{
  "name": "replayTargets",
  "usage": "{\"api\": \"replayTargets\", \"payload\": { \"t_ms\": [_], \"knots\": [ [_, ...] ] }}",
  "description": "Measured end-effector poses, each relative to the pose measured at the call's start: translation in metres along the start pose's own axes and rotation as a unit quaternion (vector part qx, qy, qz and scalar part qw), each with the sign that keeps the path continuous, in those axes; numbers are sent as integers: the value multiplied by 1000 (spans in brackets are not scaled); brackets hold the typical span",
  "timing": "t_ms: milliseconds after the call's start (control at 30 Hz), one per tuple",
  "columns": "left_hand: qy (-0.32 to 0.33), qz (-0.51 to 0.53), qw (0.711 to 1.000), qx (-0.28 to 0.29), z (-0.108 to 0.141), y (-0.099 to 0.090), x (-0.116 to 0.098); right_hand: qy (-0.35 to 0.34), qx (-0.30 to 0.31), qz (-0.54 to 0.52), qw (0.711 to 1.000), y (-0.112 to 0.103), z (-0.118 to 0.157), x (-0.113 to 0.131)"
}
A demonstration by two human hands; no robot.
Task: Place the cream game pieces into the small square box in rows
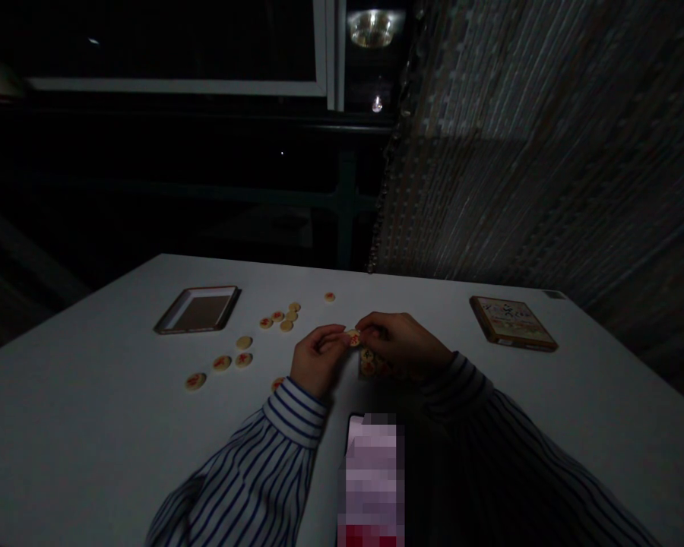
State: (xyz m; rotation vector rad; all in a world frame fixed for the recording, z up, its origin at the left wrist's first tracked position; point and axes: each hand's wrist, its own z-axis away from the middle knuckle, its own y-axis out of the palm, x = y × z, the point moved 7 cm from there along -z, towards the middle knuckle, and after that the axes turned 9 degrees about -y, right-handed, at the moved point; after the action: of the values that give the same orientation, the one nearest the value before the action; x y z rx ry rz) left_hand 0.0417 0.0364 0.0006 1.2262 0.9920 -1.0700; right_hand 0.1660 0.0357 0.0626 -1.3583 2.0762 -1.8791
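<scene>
Between my two hands is a round xiangqi piece (353, 339) with a red character, its face turned up. My left hand (318, 357) pinches its left edge with thumb and fingertips. From the other side, my right hand (402, 339) closes its fingers at the piece's right edge. Below the right hand, several xiangqi pieces (368, 368) sit close together, partly covered by the hand and its shadow. One red-marked piece (277, 384) shows beside my left cuff, half hidden by the sleeve.
Loose pieces (243, 359) lie scattered on the white table (119, 425) to the left, some face down. An open shallow box (165, 323) stands at the back left. On the right lies a printed box (513, 323). A phone (353, 437) with a blurred screen lies in front.
</scene>
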Motion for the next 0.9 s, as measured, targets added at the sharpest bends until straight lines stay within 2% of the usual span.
{"api": "replayTargets", "payload": {
  "t_ms": [367,533,900],
  "knots": [
    [-14,3,1000,21,2,4,2,17,-10,-20,1000,1,-1,0],
    [-19,24,999,41,3,8,3,6,-12,-15,1000,-1,0,3],
    [-31,51,997,43,1,6,7,-7,-3,5,1000,-1,-1,4]
  ]
}}
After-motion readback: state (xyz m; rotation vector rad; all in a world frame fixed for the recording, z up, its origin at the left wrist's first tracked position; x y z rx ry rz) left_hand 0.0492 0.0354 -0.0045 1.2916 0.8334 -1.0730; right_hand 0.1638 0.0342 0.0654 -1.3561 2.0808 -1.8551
